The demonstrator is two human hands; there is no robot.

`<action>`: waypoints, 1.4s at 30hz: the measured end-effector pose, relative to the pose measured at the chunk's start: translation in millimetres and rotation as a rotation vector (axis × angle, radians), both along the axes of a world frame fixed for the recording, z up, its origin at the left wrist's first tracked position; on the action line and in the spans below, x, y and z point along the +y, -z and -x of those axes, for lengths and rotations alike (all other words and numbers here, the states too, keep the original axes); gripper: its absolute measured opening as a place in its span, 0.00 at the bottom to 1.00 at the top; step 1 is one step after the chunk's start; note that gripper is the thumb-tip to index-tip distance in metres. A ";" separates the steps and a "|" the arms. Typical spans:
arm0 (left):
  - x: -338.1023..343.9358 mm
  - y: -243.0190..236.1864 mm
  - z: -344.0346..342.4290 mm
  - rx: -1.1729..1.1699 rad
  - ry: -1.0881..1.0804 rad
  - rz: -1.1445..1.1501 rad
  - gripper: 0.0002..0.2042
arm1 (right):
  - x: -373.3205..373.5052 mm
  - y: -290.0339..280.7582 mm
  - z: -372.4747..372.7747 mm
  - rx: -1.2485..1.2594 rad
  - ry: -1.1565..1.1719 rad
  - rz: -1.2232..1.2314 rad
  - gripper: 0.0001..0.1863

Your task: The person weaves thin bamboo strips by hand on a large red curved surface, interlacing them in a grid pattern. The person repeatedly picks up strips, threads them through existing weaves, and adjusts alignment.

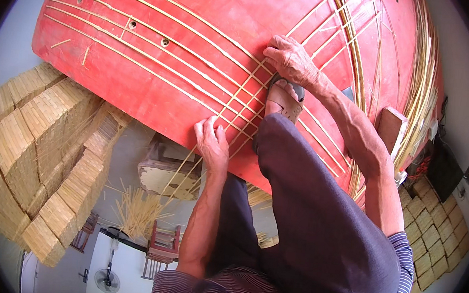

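A large red board carries thin pale bamboo strips, crossed near its middle. At the board's lower edge, my left hand has curled fingers closed on a strip running between thumb and forefinger. My right hand is higher up, beside the upper end of the crossing, with bent fingers closed on the strips; its fingertips are partly hidden. My sandaled foot rests on the board just below the right hand, over part of the lattice.
Stacks of cut bamboo bundles stand left, more bundles right. Long loose strips lie along the board's right, near a wooden block. Below are a pale stool, scattered sticks, red chairs and a fan.
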State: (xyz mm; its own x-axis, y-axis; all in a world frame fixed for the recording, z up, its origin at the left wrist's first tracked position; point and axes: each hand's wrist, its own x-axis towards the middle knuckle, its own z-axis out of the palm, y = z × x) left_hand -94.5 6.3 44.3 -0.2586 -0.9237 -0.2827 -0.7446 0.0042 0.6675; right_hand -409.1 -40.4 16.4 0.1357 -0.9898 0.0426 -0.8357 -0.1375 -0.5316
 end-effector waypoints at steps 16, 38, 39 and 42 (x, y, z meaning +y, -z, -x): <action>-78.5 -6.5 -6.2 0.440 -0.623 -0.470 0.23 | -14.7 -18.1 -54.3 -0.230 0.253 -0.181 0.07; -189.4 -12.1 -0.6 0.894 -0.404 -0.940 0.26 | -55.2 -19.8 -71.6 -0.513 0.376 -0.646 0.12; -189.2 -7.6 -0.5 0.928 -0.389 -0.947 0.26 | -52.9 -15.9 -72.0 -0.526 0.377 -0.605 0.11; -190.6 -10.2 -6.6 1.034 -0.284 -0.981 0.27 | -55.0 -9.2 -77.1 -0.424 0.317 -0.581 0.14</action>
